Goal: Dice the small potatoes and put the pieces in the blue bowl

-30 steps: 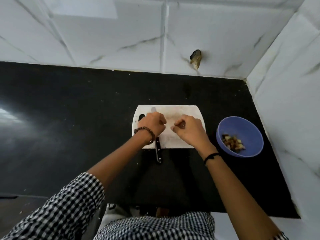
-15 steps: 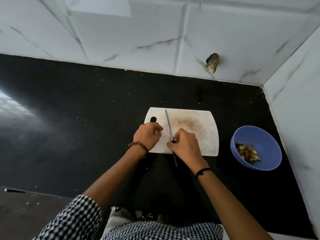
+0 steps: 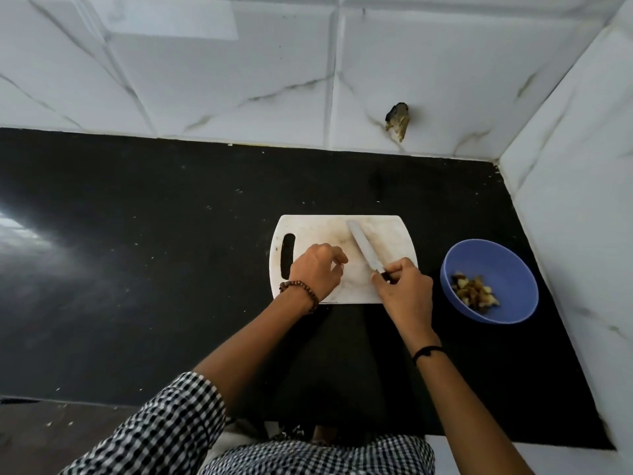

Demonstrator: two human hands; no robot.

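A white cutting board (image 3: 387,231) lies on the black counter. My right hand (image 3: 406,289) grips the black handle of a knife (image 3: 363,246) at the board's near right corner, and the blade points up and left across the board. My left hand (image 3: 317,270) rests on the left half of the board with its fingers curled downward; whatever is under them is hidden. No whole potato shows. The blue bowl (image 3: 493,255) stands right of the board with several diced potato pieces (image 3: 474,291) inside.
The black counter (image 3: 154,269) stretches wide to the left. White marble-tiled walls close the back and the right side, just beyond the bowl. A small dark stub (image 3: 397,121) sticks out of the back wall.
The knife lay on the board with its handle over the near edge. My right hand took the handle and swung the blade to point up-left. My left hand stayed curled on the board.
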